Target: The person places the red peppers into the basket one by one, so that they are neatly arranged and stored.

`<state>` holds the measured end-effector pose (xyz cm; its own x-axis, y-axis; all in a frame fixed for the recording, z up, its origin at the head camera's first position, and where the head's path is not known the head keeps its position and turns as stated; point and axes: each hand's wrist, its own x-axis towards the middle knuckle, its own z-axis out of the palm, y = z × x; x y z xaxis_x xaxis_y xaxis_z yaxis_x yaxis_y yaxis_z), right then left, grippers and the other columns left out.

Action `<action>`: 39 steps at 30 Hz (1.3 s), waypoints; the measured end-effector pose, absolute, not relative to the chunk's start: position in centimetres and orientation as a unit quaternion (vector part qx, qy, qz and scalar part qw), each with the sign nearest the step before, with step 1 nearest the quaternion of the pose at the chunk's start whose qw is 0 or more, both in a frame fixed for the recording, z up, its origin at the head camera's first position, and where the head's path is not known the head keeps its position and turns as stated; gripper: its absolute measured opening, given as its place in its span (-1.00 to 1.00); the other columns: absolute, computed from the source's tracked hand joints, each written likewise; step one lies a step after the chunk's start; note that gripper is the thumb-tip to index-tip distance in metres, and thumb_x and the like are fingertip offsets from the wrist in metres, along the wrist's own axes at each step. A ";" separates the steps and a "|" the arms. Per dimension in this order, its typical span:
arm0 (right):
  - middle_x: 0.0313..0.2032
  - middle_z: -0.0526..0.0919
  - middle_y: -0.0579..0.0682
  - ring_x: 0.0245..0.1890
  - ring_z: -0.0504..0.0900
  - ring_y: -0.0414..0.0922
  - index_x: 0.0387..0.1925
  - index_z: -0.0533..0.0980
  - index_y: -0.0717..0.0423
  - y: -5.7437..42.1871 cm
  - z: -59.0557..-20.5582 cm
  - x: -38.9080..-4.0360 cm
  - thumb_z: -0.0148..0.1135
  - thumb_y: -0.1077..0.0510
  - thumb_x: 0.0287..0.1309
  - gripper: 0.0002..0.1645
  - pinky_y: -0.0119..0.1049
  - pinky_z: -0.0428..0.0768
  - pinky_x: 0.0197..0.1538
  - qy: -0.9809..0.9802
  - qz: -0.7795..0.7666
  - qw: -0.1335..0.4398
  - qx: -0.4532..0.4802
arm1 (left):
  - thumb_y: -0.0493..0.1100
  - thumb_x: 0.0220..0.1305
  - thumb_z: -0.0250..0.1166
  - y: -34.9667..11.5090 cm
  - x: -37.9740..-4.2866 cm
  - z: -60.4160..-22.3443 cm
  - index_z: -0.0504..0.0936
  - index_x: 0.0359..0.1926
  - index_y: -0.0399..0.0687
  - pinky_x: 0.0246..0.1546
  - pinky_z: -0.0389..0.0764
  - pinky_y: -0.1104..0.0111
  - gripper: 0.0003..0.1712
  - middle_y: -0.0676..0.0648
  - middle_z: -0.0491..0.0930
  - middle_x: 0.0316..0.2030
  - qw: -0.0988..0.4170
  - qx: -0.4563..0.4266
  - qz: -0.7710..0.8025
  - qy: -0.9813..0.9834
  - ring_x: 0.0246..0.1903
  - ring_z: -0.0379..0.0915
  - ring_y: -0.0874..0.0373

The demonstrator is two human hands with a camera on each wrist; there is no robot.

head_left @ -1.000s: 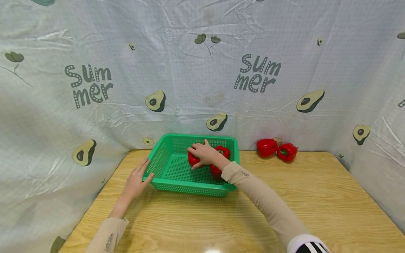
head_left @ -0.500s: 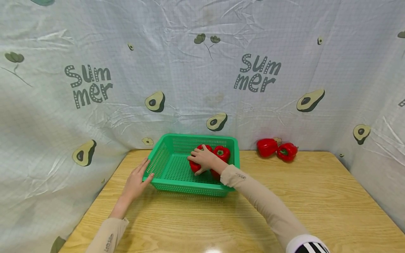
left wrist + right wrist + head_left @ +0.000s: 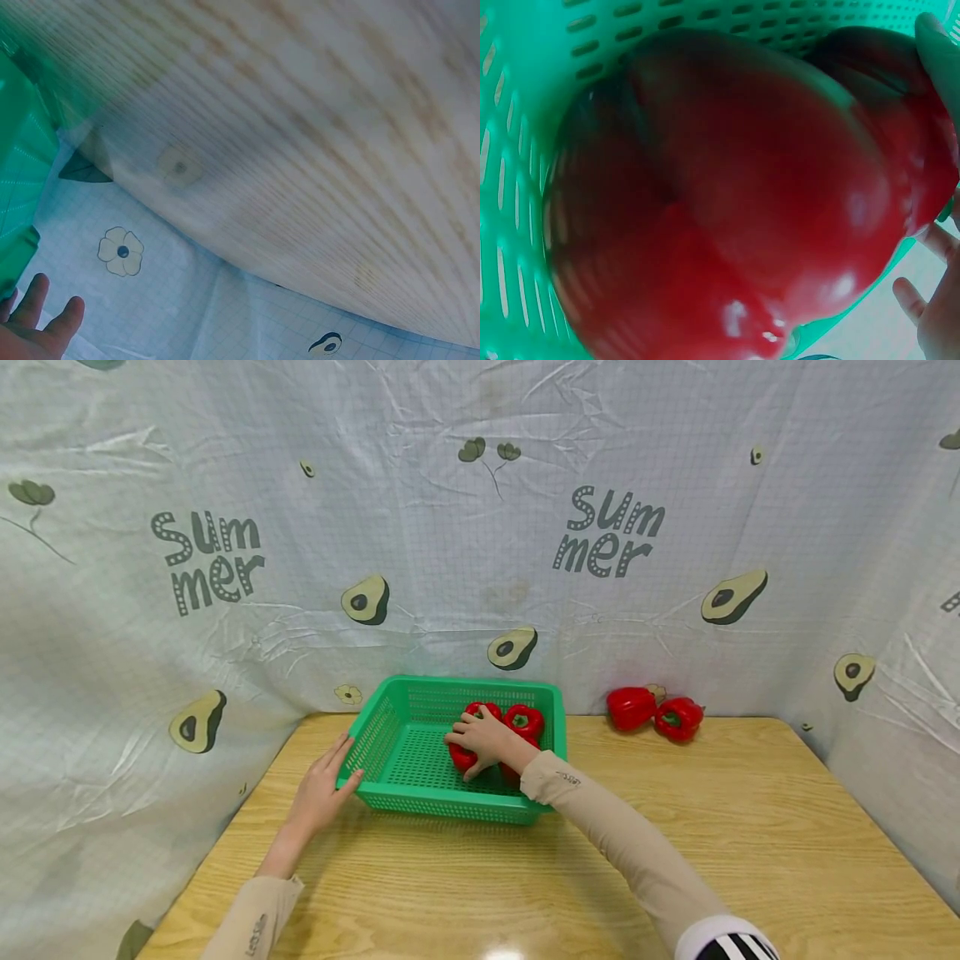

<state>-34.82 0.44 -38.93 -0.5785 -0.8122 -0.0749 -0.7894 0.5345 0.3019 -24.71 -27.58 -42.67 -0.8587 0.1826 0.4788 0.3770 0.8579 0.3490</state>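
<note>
A red bell pepper (image 3: 462, 760) in the green basket (image 3: 450, 800) is under my right hand (image 3: 487, 739). The fingers and thumb curve round its sides, and the hand hides its middle. Two more bell peppers are just right of it in the basket: one at the back (image 3: 523, 719), its stem up, and a nearer one (image 3: 510, 774) mostly hidden by my wrist. That nearer pepper (image 3: 727, 187) appears to fill the right wrist view, with the held pepper (image 3: 900, 97) beyond it. My left hand (image 3: 318, 793) rests against the basket's left rim, fingers straight, thumb apart.
Two other bell peppers, one lying on its side (image 3: 631, 708) and one beside it (image 3: 678, 719), are on the wooden table (image 3: 720, 827) to the right of the basket, near the back edge. A printed curtain (image 3: 420, 527) hangs behind the table and along its sides.
My right hand has brought its bell pepper slightly nearer and down in the basket, beside the others. Over the last half second it has hardly moved. The left hand stays at the rim.
</note>
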 end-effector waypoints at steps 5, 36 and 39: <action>0.14 0.38 -0.08 0.16 0.24 -0.08 0.16 0.28 -0.18 0.7 -38.6 -34.8 0.21 -0.38 -0.18 -0.16 0.02 0.22 0.21 -0.881 -0.141 0.027 0.450 | -0.07 0.24 0.06 -27.5 -24.8 -42.6 0.17 0.27 -0.31 0.09 0.27 -0.11 -0.35 -0.32 0.13 0.28 0.214 -0.147 -0.225 -0.939 0.15 0.19 -0.31; 0.15 0.36 -0.11 0.11 0.26 -0.08 0.28 0.17 -0.14 2.8 -33.9 -33.1 0.16 -0.40 -0.16 -0.04 -0.13 0.24 0.01 -0.893 -0.113 0.022 0.435 | -0.11 0.22 0.08 -27.3 -24.6 -42.3 0.19 0.25 -0.33 0.09 0.26 -0.12 -0.36 -0.35 0.16 0.25 0.223 -0.150 -0.226 -0.936 0.15 0.19 -0.32; 0.16 0.36 -0.09 0.10 0.27 -0.07 0.28 0.18 -0.12 3.7 -33.3 -32.6 0.18 -0.38 -0.16 -0.04 -0.16 0.25 -0.03 -0.891 -0.095 0.030 0.443 | -0.10 0.22 0.08 -27.3 -24.6 -42.4 0.19 0.25 -0.35 0.09 0.26 -0.12 -0.36 -0.36 0.16 0.25 0.225 -0.151 -0.227 -0.936 0.15 0.18 -0.32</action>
<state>-32.62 3.73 -33.29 -0.6065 -0.7945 -0.0301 -0.7831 0.5903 0.1959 -24.57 -27.35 -42.42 -0.8535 0.1806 0.4887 0.3844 0.8515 0.3567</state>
